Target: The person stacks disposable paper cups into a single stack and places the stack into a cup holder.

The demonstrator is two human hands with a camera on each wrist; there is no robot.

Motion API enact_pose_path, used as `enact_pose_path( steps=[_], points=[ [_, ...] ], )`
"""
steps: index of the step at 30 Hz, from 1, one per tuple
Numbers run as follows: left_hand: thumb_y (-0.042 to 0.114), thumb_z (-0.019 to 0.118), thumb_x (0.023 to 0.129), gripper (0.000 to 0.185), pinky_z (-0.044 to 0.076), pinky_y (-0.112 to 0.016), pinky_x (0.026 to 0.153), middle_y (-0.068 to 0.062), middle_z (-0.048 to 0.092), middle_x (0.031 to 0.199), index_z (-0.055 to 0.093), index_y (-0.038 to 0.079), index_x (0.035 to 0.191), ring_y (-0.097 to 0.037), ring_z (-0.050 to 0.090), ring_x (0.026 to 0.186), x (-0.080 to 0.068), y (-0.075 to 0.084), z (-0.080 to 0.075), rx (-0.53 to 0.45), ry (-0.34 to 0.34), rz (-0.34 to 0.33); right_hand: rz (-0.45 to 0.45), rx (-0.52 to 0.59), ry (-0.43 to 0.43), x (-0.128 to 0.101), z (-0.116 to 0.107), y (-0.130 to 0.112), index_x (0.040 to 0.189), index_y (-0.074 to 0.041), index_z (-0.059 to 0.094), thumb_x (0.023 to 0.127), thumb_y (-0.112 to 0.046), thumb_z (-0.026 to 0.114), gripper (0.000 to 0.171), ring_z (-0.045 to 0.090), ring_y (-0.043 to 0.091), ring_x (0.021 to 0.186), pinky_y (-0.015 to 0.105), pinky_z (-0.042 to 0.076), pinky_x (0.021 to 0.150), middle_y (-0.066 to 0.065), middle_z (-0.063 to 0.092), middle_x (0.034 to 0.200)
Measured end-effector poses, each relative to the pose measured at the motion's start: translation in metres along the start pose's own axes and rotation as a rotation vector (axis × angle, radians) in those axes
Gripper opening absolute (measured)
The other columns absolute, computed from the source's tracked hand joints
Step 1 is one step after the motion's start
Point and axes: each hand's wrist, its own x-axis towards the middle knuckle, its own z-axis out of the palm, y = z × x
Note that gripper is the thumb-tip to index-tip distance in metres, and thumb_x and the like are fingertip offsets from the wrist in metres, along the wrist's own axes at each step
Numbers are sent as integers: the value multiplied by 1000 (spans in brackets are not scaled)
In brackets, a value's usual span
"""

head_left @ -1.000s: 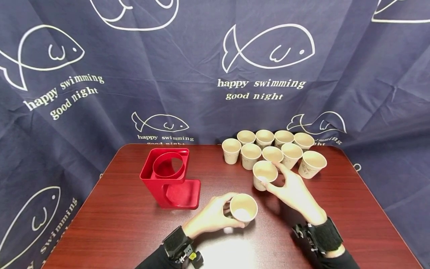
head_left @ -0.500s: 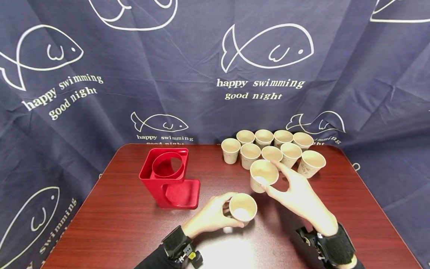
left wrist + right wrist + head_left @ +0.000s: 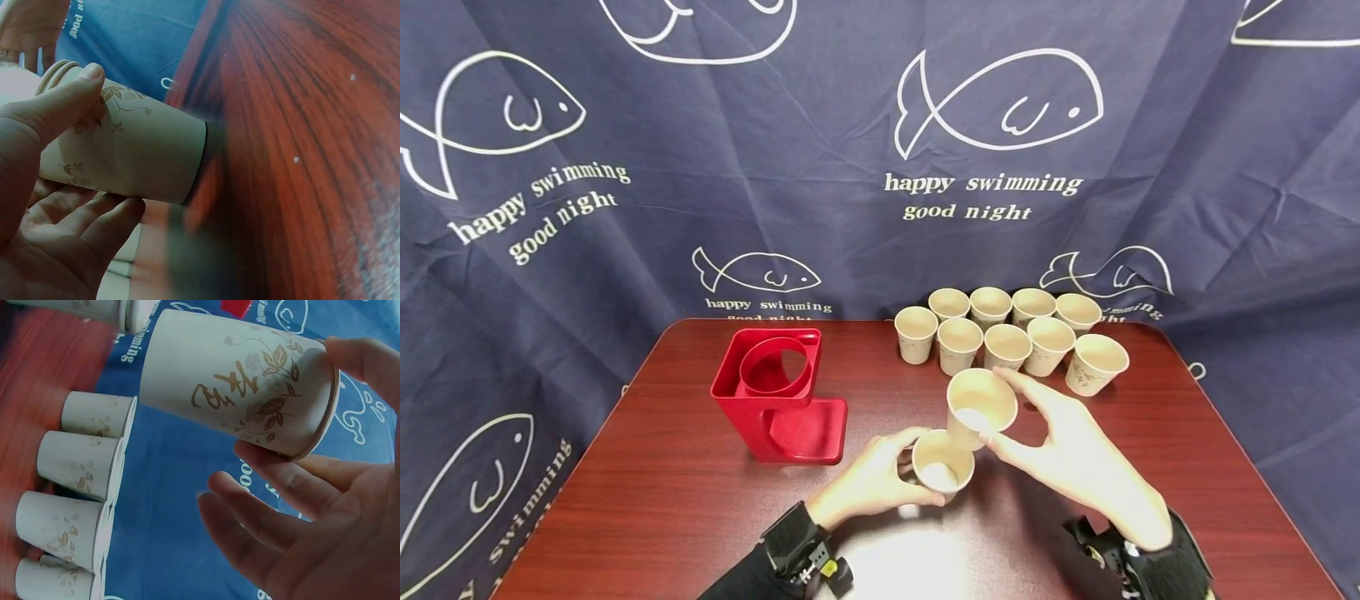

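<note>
Fabric [image 3: 820, 125], dark blue with white fish drawings, hangs behind the brown table [image 3: 685, 500], where a red holder [image 3: 775, 400] stands at the left and nine paper cups [image 3: 1007, 333] stand close together at the far right, with nothing between them and the hands. The right hand [image 3: 1067, 454] holds a lifted cup [image 3: 979, 407] with thumb and fingers around its rim, tilted, its mouth up towards the camera and its base just over the lower cup [image 3: 942, 463], which the left hand [image 3: 868, 483] grips on the table. Only the right wrist view shows the brown leaf print and characters on the lifted cup [image 3: 244, 381], and only the left wrist view shows the thumb [image 3: 62, 103] on the lower cup's [image 3: 125, 156] side.
</note>
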Motion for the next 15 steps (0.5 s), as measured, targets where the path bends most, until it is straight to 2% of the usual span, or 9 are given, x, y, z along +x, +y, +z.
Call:
enact_pose_path(
  steps=[6,11,15],
  points=[
    [25,94,75,68,54,-23,102,2,73,122,62,16,135,-5,69,113,-1,0,0,18,5,6,-9,11,-34,-2,2,-5,144,-32,57,85,-36,86,66,62,4,119,6,38,102,-16,66,132],
    [31,94,75,70,56,-23,100,1,75,121,62,14,135,-5,69,113,-1,0,0,90,20,3,-36,36,-86,-4,9,-10,143,-32,57,84,-39,86,66,61,3,120,9,39,105,-19,64,133],
    [31,94,75,72,55,-24,101,1,74,122,60,13,136,-5,68,114,-1,1,-1,95,10,-11,-57,80,-113,-5,16,-10,142,-32,57,84,-39,86,65,62,2,120,9,39,106,-20,64,133]
  ],
)
